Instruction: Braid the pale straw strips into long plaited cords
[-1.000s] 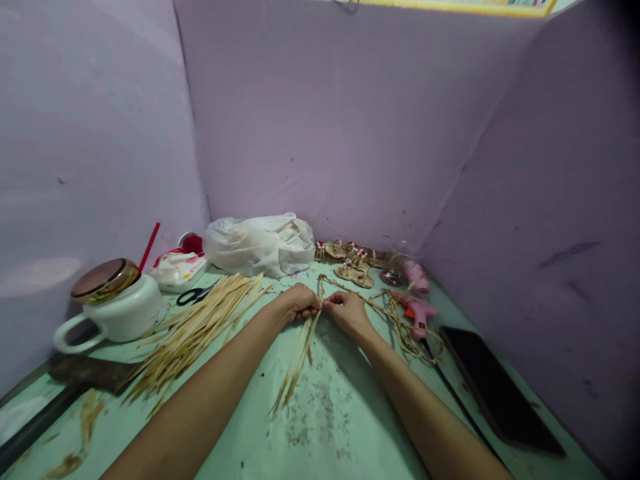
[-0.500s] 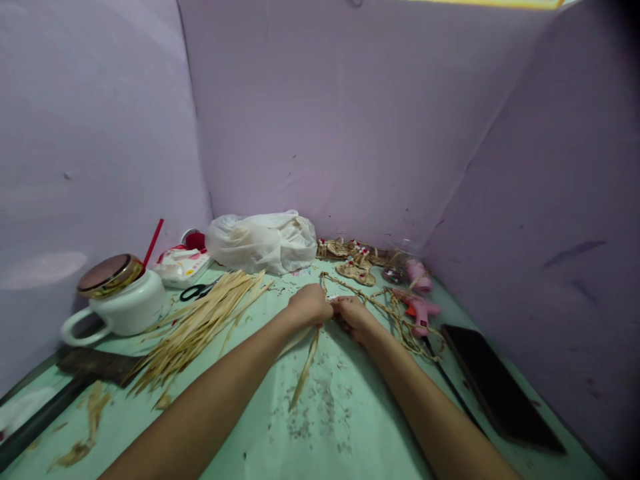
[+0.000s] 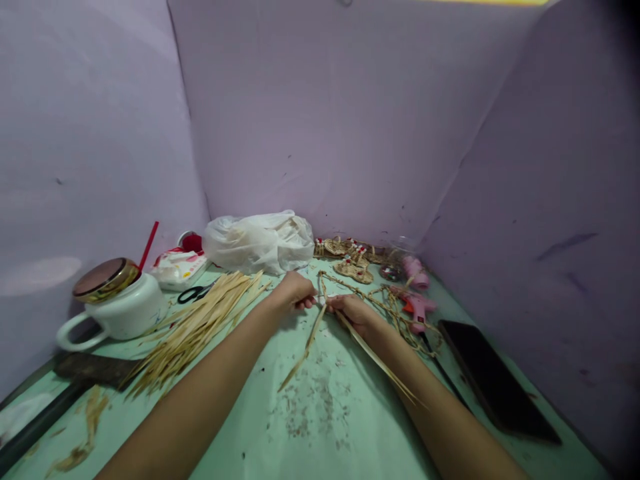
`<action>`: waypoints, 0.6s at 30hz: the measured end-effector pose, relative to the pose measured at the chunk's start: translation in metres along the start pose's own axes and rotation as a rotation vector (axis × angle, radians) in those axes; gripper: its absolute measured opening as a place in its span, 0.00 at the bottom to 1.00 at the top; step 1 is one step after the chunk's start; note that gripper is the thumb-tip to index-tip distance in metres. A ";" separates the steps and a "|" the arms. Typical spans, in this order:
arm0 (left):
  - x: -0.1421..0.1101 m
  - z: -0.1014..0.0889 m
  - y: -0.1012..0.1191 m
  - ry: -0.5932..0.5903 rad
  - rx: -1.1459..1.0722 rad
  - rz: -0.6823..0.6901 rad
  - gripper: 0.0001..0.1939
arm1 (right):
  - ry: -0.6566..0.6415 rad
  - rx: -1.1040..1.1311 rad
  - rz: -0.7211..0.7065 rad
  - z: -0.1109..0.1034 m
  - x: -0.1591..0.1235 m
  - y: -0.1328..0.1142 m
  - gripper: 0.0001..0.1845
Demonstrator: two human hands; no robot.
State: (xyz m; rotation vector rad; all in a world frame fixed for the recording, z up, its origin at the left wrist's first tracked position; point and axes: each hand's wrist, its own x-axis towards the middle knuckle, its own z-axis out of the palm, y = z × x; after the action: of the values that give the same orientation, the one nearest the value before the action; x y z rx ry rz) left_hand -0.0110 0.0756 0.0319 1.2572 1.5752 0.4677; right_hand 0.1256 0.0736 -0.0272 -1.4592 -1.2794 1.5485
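My left hand [image 3: 295, 292] and my right hand [image 3: 356, 311] are closed side by side near the middle of the green table [image 3: 325, 427]. Both pinch pale dried straw strips [image 3: 310, 340]. One strip hangs from the left hand toward the front left. Another strip [image 3: 380, 363] runs from the right hand along my right forearm. A braided straw cord [image 3: 350, 288] leads away from the hands toward the back right.
A pile of loose straw strips [image 3: 200, 323] lies to the left, by black scissors [image 3: 193, 293] and a white lidded mug [image 3: 117, 303]. A white plastic bag [image 3: 260, 241], small woven straw pieces [image 3: 353, 261], a pink glue gun [image 3: 417, 307] and a dark phone [image 3: 493, 377] lie behind and right.
The strips that hung together below my hands have spread apart. One now swings out to the right along my forearm. Both hands stayed close together.
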 end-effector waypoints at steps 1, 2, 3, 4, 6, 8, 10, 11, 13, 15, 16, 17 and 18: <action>0.004 0.000 -0.002 -0.040 -0.088 -0.030 0.09 | -0.029 0.049 0.033 0.000 0.000 -0.001 0.06; 0.008 0.002 -0.004 -0.078 -0.159 -0.050 0.10 | -0.062 0.101 0.061 -0.001 -0.001 -0.002 0.06; 0.012 0.005 -0.007 -0.114 -0.211 -0.063 0.10 | -0.100 0.149 0.076 -0.001 -0.001 -0.004 0.07; 0.015 0.009 -0.009 -0.143 -0.245 -0.067 0.10 | -0.138 0.188 0.075 0.000 -0.001 -0.005 0.08; 0.020 0.016 -0.012 -0.180 -0.272 -0.061 0.10 | -0.184 0.219 0.046 0.000 -0.001 -0.006 0.10; 0.023 0.020 -0.013 -0.230 -0.278 -0.064 0.10 | -0.190 0.214 0.034 -0.001 -0.001 -0.006 0.11; 0.025 0.019 -0.013 -0.269 -0.277 -0.083 0.11 | -0.192 0.207 0.045 -0.003 -0.001 -0.006 0.09; 0.025 0.018 -0.013 -0.283 -0.272 -0.092 0.11 | -0.195 0.211 0.042 -0.004 -0.001 -0.005 0.07; 0.024 0.015 -0.013 -0.291 -0.233 -0.109 0.11 | -0.186 0.206 0.017 -0.007 0.000 -0.002 0.04; 0.023 0.013 -0.012 -0.295 -0.171 -0.117 0.11 | -0.152 0.153 -0.029 -0.008 0.002 0.001 0.03; 0.023 0.013 -0.012 -0.308 -0.146 -0.119 0.11 | -0.133 0.109 -0.060 -0.009 0.002 0.002 0.03; 0.023 0.013 -0.012 -0.323 -0.128 -0.116 0.11 | -0.114 0.060 -0.096 -0.009 0.003 0.003 0.02; 0.023 0.013 -0.012 -0.318 -0.104 -0.096 0.11 | -0.093 0.009 -0.137 -0.009 0.003 0.003 0.02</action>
State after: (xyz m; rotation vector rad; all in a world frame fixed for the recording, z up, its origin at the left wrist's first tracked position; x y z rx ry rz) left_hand -0.0042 0.0878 0.0064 1.1101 1.3183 0.2694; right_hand 0.1338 0.0777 -0.0304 -1.2788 -1.3950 1.5442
